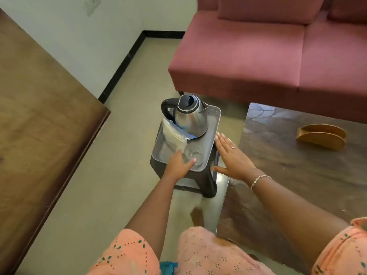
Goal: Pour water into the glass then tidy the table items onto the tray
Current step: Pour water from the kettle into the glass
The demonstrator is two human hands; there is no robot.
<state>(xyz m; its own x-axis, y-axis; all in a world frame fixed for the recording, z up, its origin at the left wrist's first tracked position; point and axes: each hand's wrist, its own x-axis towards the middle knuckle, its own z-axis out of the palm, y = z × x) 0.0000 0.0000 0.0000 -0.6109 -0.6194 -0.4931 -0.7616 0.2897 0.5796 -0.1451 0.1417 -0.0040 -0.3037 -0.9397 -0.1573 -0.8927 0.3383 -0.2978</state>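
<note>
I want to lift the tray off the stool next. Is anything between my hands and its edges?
Nothing visible blocks them. The left hand already rests on the tray at its near rim, beside the glass. The right hand lies flat along the right edge. The kettle stands farther back.

Glass (193, 153) blurred, water level unreadable; tray (213, 124) near rim hidden under left hand (179, 165); sofa (278, 52) cropped at frame edge.

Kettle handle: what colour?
Black, on the steel kettle; handle shows clearly in the head view.
</note>
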